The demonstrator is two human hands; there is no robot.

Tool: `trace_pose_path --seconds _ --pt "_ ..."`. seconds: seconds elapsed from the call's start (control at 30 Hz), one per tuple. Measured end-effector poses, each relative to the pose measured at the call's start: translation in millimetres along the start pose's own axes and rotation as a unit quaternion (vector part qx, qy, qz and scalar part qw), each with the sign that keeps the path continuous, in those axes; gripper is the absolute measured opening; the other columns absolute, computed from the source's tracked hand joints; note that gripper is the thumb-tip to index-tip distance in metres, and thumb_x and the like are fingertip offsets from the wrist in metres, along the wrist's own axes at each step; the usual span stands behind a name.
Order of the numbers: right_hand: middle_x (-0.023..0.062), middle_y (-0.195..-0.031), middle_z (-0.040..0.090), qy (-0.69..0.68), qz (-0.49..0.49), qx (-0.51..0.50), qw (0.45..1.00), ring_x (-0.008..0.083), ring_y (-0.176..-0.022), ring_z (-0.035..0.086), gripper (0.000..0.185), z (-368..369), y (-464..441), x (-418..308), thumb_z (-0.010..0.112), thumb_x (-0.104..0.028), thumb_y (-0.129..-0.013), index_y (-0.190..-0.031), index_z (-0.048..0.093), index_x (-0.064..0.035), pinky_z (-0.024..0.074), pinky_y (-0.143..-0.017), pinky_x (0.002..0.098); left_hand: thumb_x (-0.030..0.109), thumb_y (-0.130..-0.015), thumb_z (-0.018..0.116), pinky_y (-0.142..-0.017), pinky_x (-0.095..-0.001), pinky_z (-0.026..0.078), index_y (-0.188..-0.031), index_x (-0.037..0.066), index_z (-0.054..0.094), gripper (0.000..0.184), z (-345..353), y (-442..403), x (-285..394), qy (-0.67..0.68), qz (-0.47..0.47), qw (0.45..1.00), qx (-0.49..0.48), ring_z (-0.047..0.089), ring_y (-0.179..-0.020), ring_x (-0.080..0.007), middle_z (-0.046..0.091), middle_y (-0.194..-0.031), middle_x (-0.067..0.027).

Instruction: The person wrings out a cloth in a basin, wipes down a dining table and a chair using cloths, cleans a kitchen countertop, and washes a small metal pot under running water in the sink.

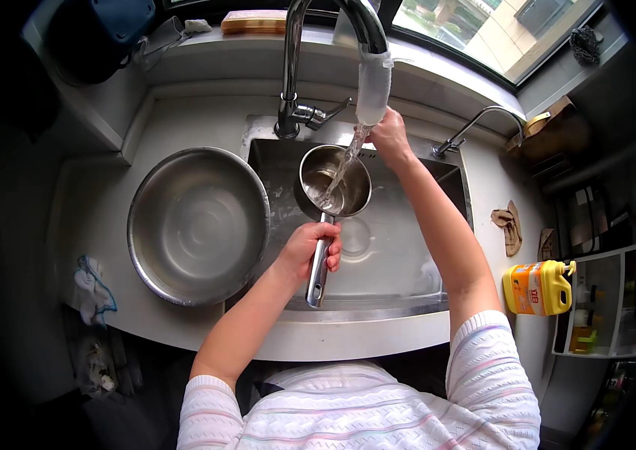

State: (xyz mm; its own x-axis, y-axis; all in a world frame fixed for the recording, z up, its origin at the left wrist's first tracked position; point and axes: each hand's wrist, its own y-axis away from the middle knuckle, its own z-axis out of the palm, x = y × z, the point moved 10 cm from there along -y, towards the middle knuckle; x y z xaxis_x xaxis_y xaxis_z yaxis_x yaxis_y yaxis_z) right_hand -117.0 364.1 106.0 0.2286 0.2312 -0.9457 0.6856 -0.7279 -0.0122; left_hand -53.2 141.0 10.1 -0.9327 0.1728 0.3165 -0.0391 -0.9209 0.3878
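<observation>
A small steel saucepan [309, 196] is held over the sink [400, 285]. My left hand [310, 250] is closed around its metal handle [317, 277]. Water [346, 161] runs from the faucet's translucent spout sleeve [374, 86] into the pan, where some water shows in the bottom. My right hand [388, 139] is raised beside the end of the sleeve, at the back of the sink. Its fingers are mostly hidden behind the sleeve and the stream, so whether they touch or grip anything is unclear. The faucet lever [325, 114] points to the right.
A large steel basin [198, 225] stands on the counter left of the sink. A white cloth with blue trim [93, 291] lies at the left edge. On the right are a yellow detergent jug [537, 288], a brown cloth [509, 227] and a thin second faucet [483, 120].
</observation>
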Motion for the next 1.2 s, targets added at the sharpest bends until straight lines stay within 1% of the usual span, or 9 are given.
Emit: trace_pose_path --seconds 0.13,0.37,0.57,0.67,0.87,0.97,1.03,1.1,1.2 --pt "0.0085 -0.09 0.064 -0.076 0.207 -0.285 0.933 0.0165 -0.077 0.065 0.023 55 76 70 0.057 -0.019 -0.088 -0.1 0.059 -0.0001 0.0535 -0.063 0.0278 0.01 -0.083 0.05 -0.04 -0.0336 0.042 -0.087 0.006 0.047 0.006 -8 -5 -9 -0.015 -0.017 1.0 0.021 0.049 -0.038 -0.0187 0.049 -0.055 -0.0056" --pt "0.0037 -0.069 0.057 -0.281 0.312 -0.159 0.894 0.0146 -0.06 0.057 0.007 114 98 138 0.055 -0.009 -0.079 -0.077 0.059 -0.0042 0.044 -0.048 0.0289 0.001 -0.078 0.048 -0.038 -0.0327 0.04 -0.089 0.007 0.044 0.013 -13 -6 -37 -0.03 -0.06 0.997 0.023 0.047 -0.037 -0.018 0.046 -0.053 -0.005" --pt "0.0147 -0.074 0.066 0.412 0.136 -0.407 0.804 0.022 -0.065 0.065 0.019 108 104 139 0.063 -0.02 -0.071 -0.074 0.067 -0.0012 0.0505 -0.06 0.0357 0.003 -0.079 0.045 -0.039 -0.0333 0.038 -0.088 0.006 0.045 0.01 -32 7 -34 -0.032 -0.061 0.998 0.013 0.046 -0.037 -0.0173 0.045 -0.053 -0.0047" --pt "0.0205 -0.078 0.064 0.418 0.029 -0.155 0.895 0.0357 -0.071 0.063 0.025 103 79 118 0.059 -0.022 -0.075 -0.076 0.065 0.0023 0.0516 -0.063 0.0424 0.004 -0.079 0.045 -0.039 -0.0329 0.038 -0.088 0.006 0.045 0.01 -24 4 -34 -0.034 -0.047 0.998 0.009 0.047 -0.038 -0.0176 0.044 -0.053 -0.0044" --pt "0.0132 -0.084 0.061 0.165 0.097 -0.478 0.857 0.0173 -0.077 0.055 0.029 137 151 103 0.047 -0.016 -0.087 -0.105 0.057 0.0033 0.0449 -0.071 0.0306 0.004 -0.078 0.046 -0.039 -0.0337 0.04 -0.085 0.005 0.045 0.008 -45 12 -32 -0.075 -0.05 0.995 0.035 0.045 -0.037 -0.0176 0.044 -0.052 -0.0045" --pt "0.0076 -0.085 0.057 -0.038 0.136 -0.356 0.924 0.0129 -0.077 0.051 0.033 125 152 64 0.043 -0.015 -0.09 -0.117 0.052 0.0019 0.0448 -0.071 0.0299 0.004 -0.078 0.046 -0.039 -0.0335 0.039 -0.084 0.006 0.045 0.006 -53 7 -33 -0.052 -0.045 0.996 0.047 0.045 -0.037 -0.0176 0.044 -0.051 -0.0043" --pt "0.0155 -0.087 0.064 0.17 -0.101 -0.311 0.93 0.0273 -0.081 0.062 0.037 121 163 57 0.045 -0.016 -0.086 -0.12 0.053 -0.003 0.0481 -0.072 0.0339 0.005 -0.079 0.047 -0.039 -0.0331 0.038 -0.081 0.006 0.046 0.002 -55 7 -27 -0.025 -0.037 0.999 0.029 0.046 -0.036 -0.0174 0.046 -0.051 -0.0046" --pt "0.0178 -0.099 0.064 0.379 -0.112 -0.452 0.8 0.033 -0.089 0.062 0.039 112 183 58 0.049 -0.016 -0.082 -0.12 0.054 -0.0081 0.0491 -0.076 0.0373 0.006 -0.08 0.047 -0.039 -0.0326 0.038 -0.084 0.006 0.046 0.005 -54 16 -24 -0.021 -0.034 0.999 0.01 0.045 -0.037 -0.017 0.045 -0.052 -0.0043" --pt "0.0144 -0.099 0.065 0.348 -0.139 -0.396 0.838 0.0272 -0.089 0.063 0.036 67 140 55 0.051 -0.011 -0.079 -0.113 0.06 -0.0107 0.0497 -0.079 0.0348 0.006 -0.08 0.047 -0.04 -0.0331 0.038 -0.089 0.007 0.047 0.009 -52 23 -25 0.003 -0.036 0.999 -0.012 0.046 -0.039 -0.017 0.044 -0.053 -0.0038"
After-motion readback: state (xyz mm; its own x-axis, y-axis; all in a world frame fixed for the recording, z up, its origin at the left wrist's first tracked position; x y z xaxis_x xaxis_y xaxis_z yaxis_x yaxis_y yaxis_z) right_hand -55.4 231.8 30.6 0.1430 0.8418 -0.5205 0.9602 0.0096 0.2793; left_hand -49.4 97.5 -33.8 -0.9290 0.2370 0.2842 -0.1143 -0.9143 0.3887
